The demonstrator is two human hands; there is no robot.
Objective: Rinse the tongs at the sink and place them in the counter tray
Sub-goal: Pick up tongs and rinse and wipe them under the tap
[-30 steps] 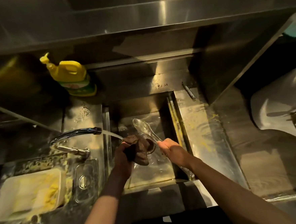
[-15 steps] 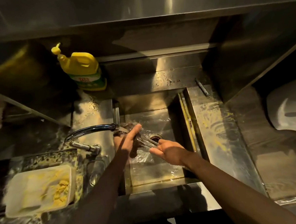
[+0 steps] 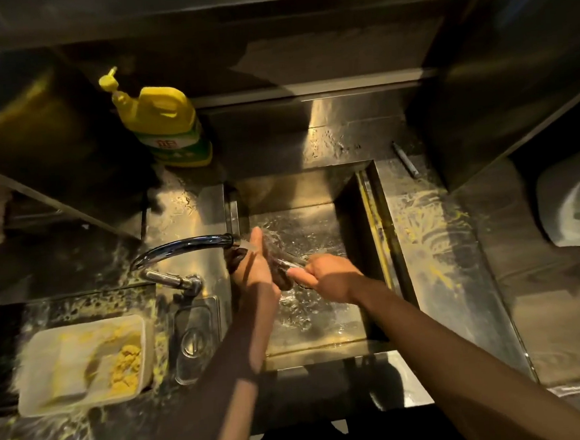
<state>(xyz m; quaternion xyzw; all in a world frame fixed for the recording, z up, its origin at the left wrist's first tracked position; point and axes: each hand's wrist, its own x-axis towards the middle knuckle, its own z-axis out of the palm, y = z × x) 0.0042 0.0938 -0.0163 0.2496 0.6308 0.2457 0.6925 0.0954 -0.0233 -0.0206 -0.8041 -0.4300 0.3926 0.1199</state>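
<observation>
Counter tray (image 3: 44, 357), far left, yellow crumbs inside, well apart from both hands, left hand nearer; detergent bottle (image 3: 161, 122), yellow, green label, writing too blurred to read; faucet (image 3: 184, 246), running; left hand (image 3: 255, 272), wrapped round a dark pad (image 3: 237, 259) under the stream; tongs (image 3: 290, 263), over the sink (image 3: 371, 221), long axis slanting from spout down-right; right hand (image 3: 328, 278), gripping their near end
</observation>
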